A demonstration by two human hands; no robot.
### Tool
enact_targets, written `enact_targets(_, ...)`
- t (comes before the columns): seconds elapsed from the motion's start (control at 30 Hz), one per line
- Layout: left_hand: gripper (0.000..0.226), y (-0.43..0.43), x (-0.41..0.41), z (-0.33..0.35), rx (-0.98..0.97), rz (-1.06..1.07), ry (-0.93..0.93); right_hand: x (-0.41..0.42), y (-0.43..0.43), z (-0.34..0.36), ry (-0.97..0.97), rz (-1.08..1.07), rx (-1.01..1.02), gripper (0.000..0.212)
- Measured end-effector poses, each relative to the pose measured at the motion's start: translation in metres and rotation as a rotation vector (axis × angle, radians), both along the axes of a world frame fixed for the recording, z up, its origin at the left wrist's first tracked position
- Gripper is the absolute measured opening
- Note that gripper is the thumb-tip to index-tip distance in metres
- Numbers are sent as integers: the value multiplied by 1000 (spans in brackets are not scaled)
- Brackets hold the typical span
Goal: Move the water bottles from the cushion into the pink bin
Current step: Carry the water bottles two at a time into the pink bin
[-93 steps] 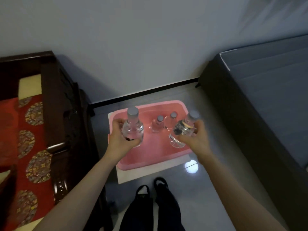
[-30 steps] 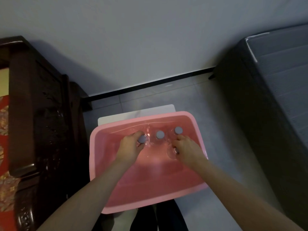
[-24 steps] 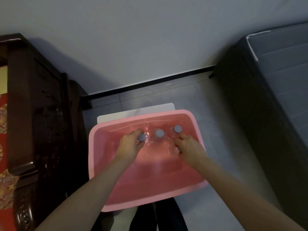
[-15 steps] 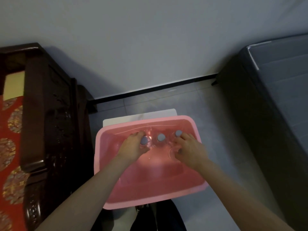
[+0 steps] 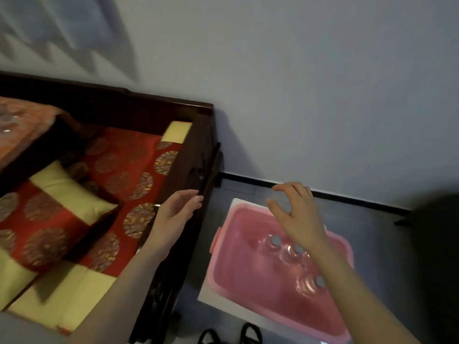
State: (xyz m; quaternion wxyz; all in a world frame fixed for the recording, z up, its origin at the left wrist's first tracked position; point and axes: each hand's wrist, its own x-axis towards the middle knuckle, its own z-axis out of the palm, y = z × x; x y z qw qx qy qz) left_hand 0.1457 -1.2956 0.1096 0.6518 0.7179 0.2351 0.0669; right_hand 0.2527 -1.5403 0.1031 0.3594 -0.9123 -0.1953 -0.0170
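Observation:
The pink bin (image 5: 238, 289) stands on the floor at lower right. Clear water bottles with grey caps stand upright inside it: one (image 5: 272, 243) at the back, one (image 5: 294, 252) beside it, and one (image 5: 313, 284) nearer me; my right forearm hides part of the bin. My right hand (image 5: 296, 214) hovers above the bin's far end, fingers spread and holding nothing. My left hand (image 5: 175, 214) is raised over the dark wooden armrest (image 5: 196, 155), fingers relaxed and holding nothing. No bottle shows on the red and yellow seat cushion (image 5: 124, 175).
A white board (image 5: 238, 202) lies under the bin. A small red and yellow pillow (image 5: 49, 214) rests on the seat at left. A dark bed edge (image 5: 437, 244) blocks the right side. Grey wall and black skirting run behind. My black shoes (image 5: 250, 335) show at the bottom.
Both hands have let go of the bottles and lifted out of the bin. My view has swung left, bringing the wooden seat and its cushion into sight.

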Motion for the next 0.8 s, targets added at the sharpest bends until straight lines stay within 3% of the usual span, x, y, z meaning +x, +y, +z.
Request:
enact_targets(0.23,27,125,-139,61,128,366,-58,-52,154,35,34,337,85,35)
enact_targets(0.43,30,227,-315,79,132,706,-104,-147,292,58,22,575,94,38)
enact_targets(0.57,14,285,-427,82,151,825,-100,-226,374,57,-20,697,77,39)
enact_targets(0.67,12,318,-491,86,266,895,-58,-273,424,57,-28,725,58,40)
enact_targets(0.8,41,366,-565,87,581,920,195,-331,488,56,-31,808,31,39)
